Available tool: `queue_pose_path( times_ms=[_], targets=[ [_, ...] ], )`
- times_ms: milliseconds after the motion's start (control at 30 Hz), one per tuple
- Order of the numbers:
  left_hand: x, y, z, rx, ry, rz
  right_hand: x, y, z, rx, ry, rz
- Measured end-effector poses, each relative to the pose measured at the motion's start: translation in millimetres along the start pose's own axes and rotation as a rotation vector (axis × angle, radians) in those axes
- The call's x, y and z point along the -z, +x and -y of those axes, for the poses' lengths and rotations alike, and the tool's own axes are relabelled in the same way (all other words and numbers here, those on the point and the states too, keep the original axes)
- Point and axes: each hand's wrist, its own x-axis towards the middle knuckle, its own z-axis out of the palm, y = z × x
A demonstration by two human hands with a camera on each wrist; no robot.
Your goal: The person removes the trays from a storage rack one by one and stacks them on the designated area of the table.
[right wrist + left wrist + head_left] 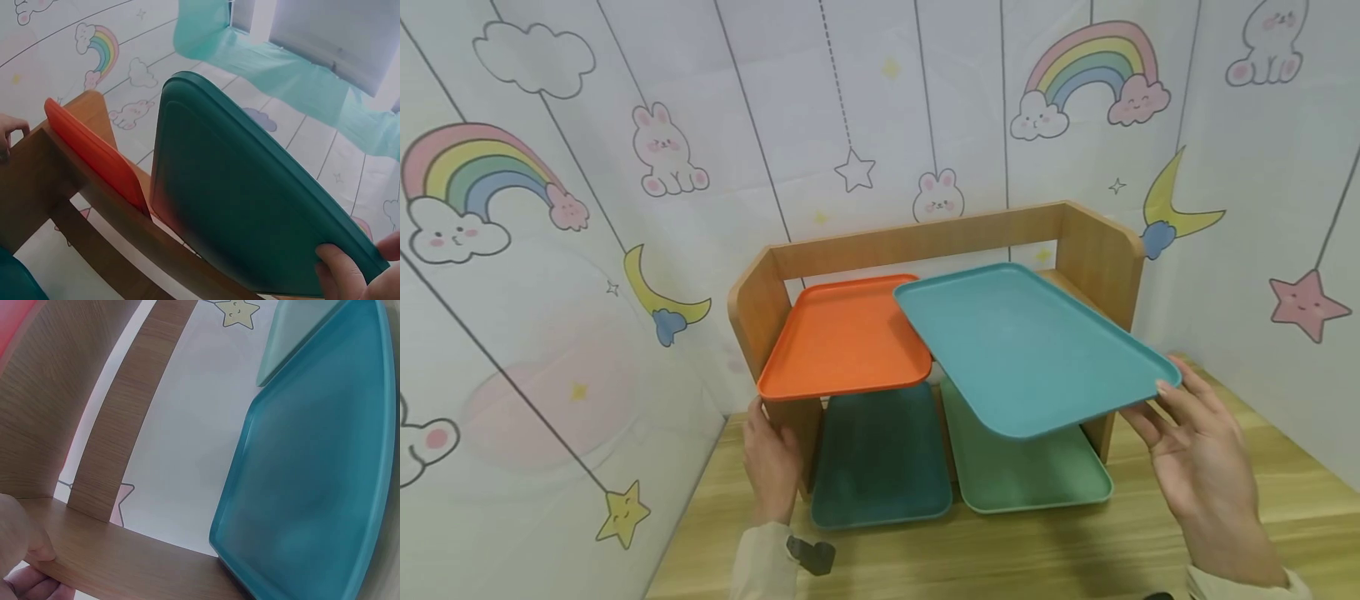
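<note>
My right hand [1210, 458] pinches the near right corner of a blue-teal tray [1037, 350], thumb on the rim and fingers beneath. That tray slants over the right half of a two-level wooden shelf [1101, 267], overlapping an orange tray in the head view. The orange tray [850, 337] lies on the upper left level, its front jutting out. With my left hand [771, 467] I hold the edge of the shelf's left side panel [125, 556]; thumb and fingers lie on either side of it. The right wrist view shows the raised tray's underside [237, 194].
In the lower level, a dark teal tray [880, 458] lies at left and a light green tray [1030, 475] at right, both sticking out in front. The shelf stands on a wood-patterned table [1000, 554]. Behind and beside it hangs a cartoon-printed wall sheet [880, 100].
</note>
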Motion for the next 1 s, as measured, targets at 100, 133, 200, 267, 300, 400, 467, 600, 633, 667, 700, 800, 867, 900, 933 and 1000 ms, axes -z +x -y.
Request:
queue_pose_path(
  times_ms=[100,133,200,267,300,400,467,600,633,667,700,800,867,900,933,1000],
  targets=[
    [0.1,0.2,0.6,-0.006,0.001,-0.005,0.0,-0.3,0.3,0.001,-0.016,0.005],
    [0.3,0.2,0.7,-0.008,0.0,-0.006,0.1,-0.2,0.4,0.001,-0.022,0.009],
    [0.5,0.3,1.0,-0.008,0.0,-0.008,0.3,0.1,0.6,0.0,-0.034,0.024],
    [0.6,0.2,1.5,-0.008,0.0,-0.009,0.5,0.4,1.0,-0.003,-0.04,0.037],
    [0.7,0.2,1.8,-0.007,0.001,-0.01,0.7,0.7,1.0,-0.004,-0.046,0.043],
    [0.7,0.0,2.8,-0.006,0.005,-0.012,1.6,1.1,1.3,-0.009,-0.056,0.06],
    [0.4,0.0,3.4,-0.007,0.006,-0.014,2.5,1.1,1.5,-0.016,-0.055,0.069],
    [0.1,-0.1,4.2,-0.009,0.009,-0.016,4.6,0.5,2.1,-0.031,-0.045,0.086],
    [0.2,-0.2,4.2,-0.009,0.009,-0.016,5.1,0.2,2.2,-0.035,-0.042,0.088],
    [0.2,-0.4,4.2,-0.009,0.009,-0.015,5.5,0.1,2.4,-0.039,-0.04,0.089],
    [0.3,-0.6,4.2,-0.009,0.009,-0.015,5.9,-0.1,2.7,-0.042,-0.041,0.09],
    [0.3,-0.8,4.2,-0.008,0.008,-0.014,7.2,-0.8,3.3,-0.053,-0.043,0.087],
    [0.3,-0.9,4.1,-0.008,0.008,-0.011,7.8,-1.3,3.7,-0.059,-0.048,0.087],
    [0.4,-1.0,4.0,-0.008,0.008,-0.01,8.1,-1.6,3.8,-0.062,-0.05,0.09],
    [0.4,-1.0,3.9,-0.007,0.008,-0.007,8.4,-1.9,3.9,-0.064,-0.052,0.094],
    [0.5,-1.1,3.9,-0.004,0.008,-0.002,8.7,-2.5,4.1,-0.069,-0.051,0.105]
  ],
)
